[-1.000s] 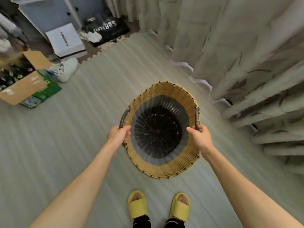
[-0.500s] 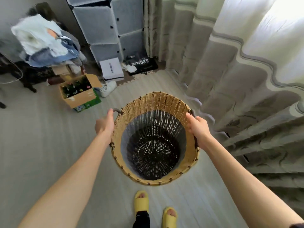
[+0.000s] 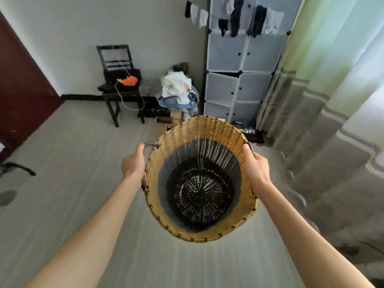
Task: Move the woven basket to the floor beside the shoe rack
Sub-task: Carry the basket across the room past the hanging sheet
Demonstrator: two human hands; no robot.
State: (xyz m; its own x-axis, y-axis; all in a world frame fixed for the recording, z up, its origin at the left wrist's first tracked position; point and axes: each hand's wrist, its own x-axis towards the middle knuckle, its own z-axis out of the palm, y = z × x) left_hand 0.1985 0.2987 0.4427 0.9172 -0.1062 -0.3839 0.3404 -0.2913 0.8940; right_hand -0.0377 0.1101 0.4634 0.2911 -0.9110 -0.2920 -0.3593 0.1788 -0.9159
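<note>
The woven basket (image 3: pixel 207 129) is round, tan at the rim, grey lower down and black at the bottom, and it is empty. It hangs in the air in front of me, above the floor. My left hand (image 3: pixel 133 163) grips the dark handle on its left side. My right hand (image 3: pixel 254 166) grips the handle on its right side. A tall cabinet of white plastic cubes (image 3: pixel 239 80) stands against the far wall, just beyond the basket.
A dark chair (image 3: pixel 118 84) with an orange item and a white cable stands by the far wall. A pile of clothes (image 3: pixel 177 92) lies between chair and cabinet. Curtains (image 3: pixel 332 121) run along the right. A dark red door (image 3: pixel 22 86) is at left.
The basket has risen off the floor in both hands, and my view has lifted from the floor and my slippers toward the far wall, chair and cabinet.
</note>
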